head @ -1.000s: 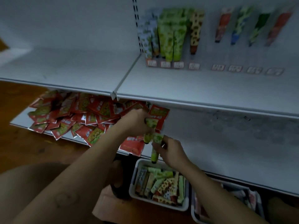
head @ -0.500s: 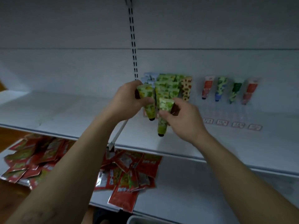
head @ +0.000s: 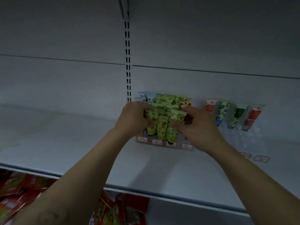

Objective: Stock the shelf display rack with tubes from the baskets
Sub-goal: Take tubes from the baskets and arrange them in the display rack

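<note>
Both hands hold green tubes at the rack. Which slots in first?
Probably right. The right hand pinches its green tube in front of the green stack, cap by the price tags; the left hand holds the other tube higher, by the blue-white tubes.

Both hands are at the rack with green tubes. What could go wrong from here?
1. The left hand pinches the left green tube and the right hand the right green tube, both against a crowded green row. Pushing in could topple standing tubes.
2. The right hand sits close to the brown-spotted tube and might knock it.
3. The price tags are unreadable in this dim picture, so a tube could land in the wrong slot.
</note>
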Motion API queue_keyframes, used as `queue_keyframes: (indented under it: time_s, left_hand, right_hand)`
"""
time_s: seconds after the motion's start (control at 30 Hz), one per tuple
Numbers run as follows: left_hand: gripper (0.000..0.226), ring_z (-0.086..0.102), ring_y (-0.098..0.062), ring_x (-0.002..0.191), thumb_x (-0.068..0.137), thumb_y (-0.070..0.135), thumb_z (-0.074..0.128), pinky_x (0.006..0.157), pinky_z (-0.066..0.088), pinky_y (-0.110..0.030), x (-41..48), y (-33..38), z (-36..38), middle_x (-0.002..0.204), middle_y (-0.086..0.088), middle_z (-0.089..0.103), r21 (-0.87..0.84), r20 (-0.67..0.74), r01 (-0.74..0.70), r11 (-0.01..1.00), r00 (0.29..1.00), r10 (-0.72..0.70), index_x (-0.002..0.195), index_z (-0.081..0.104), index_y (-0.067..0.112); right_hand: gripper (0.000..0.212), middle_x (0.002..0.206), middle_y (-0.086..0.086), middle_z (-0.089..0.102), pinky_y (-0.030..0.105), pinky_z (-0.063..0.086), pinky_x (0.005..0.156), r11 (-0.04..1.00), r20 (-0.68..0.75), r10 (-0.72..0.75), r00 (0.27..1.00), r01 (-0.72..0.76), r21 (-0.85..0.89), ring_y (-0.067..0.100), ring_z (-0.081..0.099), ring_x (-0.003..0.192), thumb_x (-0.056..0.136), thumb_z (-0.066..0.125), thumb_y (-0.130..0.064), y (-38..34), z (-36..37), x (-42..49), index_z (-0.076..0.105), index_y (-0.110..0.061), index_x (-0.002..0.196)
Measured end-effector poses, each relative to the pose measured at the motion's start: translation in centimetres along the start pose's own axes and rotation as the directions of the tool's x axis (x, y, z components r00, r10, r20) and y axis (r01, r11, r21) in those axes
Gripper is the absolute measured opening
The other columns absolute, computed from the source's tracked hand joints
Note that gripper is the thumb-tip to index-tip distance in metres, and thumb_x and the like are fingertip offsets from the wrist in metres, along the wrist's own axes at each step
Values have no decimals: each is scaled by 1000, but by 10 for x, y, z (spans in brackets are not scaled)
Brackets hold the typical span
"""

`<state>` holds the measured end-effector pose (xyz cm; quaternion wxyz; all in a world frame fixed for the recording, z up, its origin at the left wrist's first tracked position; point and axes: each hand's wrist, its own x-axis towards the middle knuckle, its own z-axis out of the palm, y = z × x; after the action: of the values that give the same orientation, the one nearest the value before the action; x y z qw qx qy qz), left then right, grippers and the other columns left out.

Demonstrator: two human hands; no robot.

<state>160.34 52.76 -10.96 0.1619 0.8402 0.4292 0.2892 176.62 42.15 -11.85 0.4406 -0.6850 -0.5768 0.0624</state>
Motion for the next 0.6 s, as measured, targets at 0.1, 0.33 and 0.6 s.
queue_keyframes:
  time_s: [0.1, 0.33, 0.6]
  left_hand:
    - [42, 61, -24, 95, 73, 23, 83, 75, 41, -24, 3, -2, 3, 104, -10, 68, 26, 5, -14, 1000, 1000, 14, 111, 68, 13]
    - [38, 43, -4, 58, 75, 23, 81, 45, 30, -12, 0, -10, 8, 67, 10, 48, -2, -25, 18, 1000, 1000, -18, 63, 45, 26]
    - [21, 65, -18, 75, 74, 19, 82, 66, 48, -25, -1, -2, 7, 87, -5, 68, -104, -17, 74, 992, 997, -76, 77, 61, 20]
  right_hand:
    - [53, 92, 2, 63, 41, 56, 78, 1000, 8, 16, 1000, -16, -8, 23, 63, 81, 78, 74, -39, 6, -2, 3, 62, -15, 124]
    - [41, 74, 4, 59, 39, 54, 69, 999, -31, 24, 999, -25, -30, 26, 61, 70, 80, 74, -35, 10, -15, 0, 64, -14, 114]
    - [39, 92, 1, 64, 26, 44, 69, 989, -2, -19, 1000, 18, -148, 15, 58, 79, 86, 66, -37, 7, -24, -4, 59, -16, 119]
